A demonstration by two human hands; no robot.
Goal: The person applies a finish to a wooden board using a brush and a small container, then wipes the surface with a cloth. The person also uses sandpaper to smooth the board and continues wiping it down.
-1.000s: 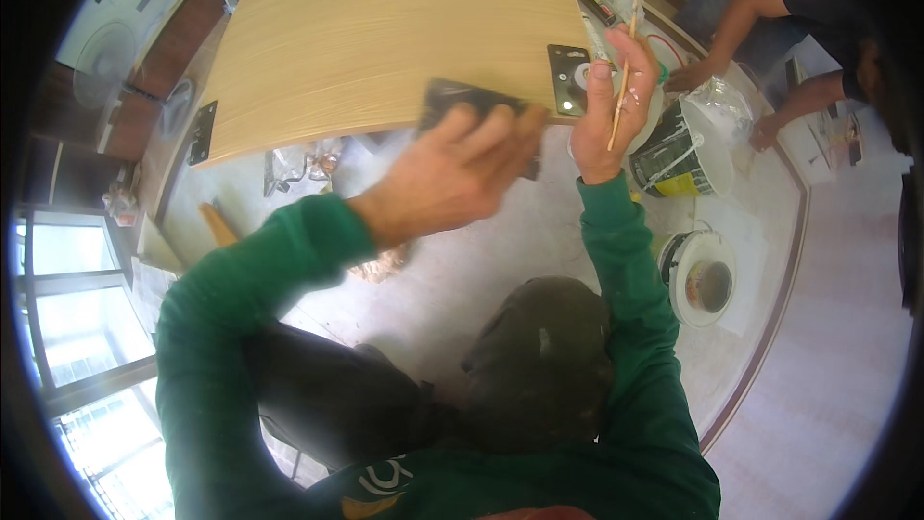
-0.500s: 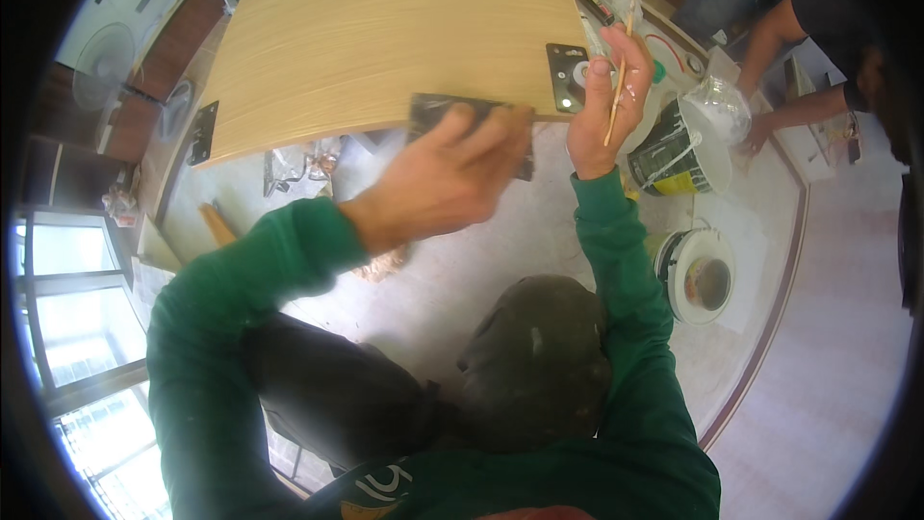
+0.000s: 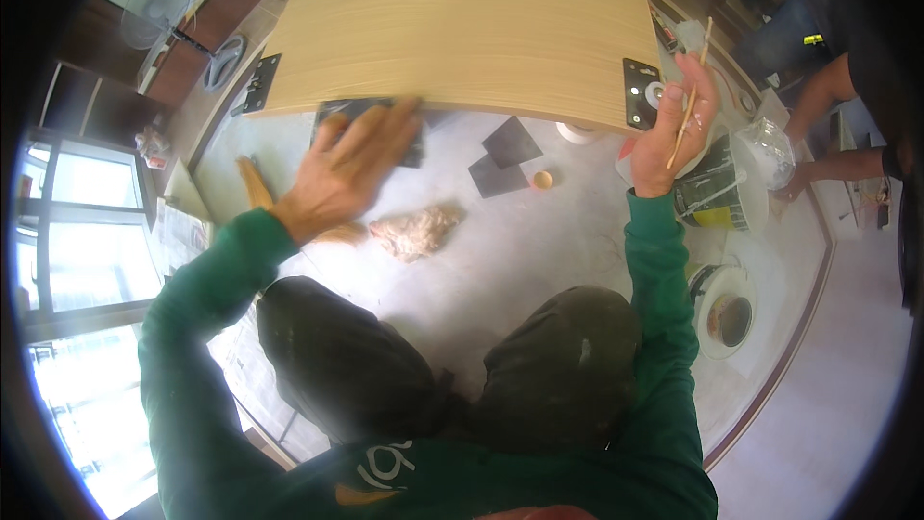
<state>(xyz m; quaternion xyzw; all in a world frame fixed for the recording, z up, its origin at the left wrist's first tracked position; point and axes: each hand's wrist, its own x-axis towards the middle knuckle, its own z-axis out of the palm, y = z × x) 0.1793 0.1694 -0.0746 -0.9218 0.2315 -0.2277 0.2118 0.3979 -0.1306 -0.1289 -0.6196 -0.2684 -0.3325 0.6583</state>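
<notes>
A pale wood-grain board [image 3: 462,29] lies raised in front of me, with black metal plates at its corners. My left hand [image 3: 346,164] presses a dark sheet of sandpaper [image 3: 412,151] against the board's near edge, toward the left; the fingers are slightly blurred. At the near right corner, beside a black plate [image 3: 639,93], my right hand [image 3: 674,130] is closed around a thin wooden stick [image 3: 689,101], which slants upward past the fingers. White smears show on that hand.
Dark square sheets [image 3: 510,144] and a small round tan piece [image 3: 543,179] lie on the floor beneath the edge. Nearer is a crumpled beige cloth [image 3: 416,231]. Buckets [image 3: 712,183] stand right, where another person's hands [image 3: 794,178] hold clear plastic. A fan [image 3: 159,8] stands far left.
My left hand has slid leftward along the board's near edge with the sandpaper. My right hand still holds the stick by the right corner. The whole view has shifted, showing more floor.
</notes>
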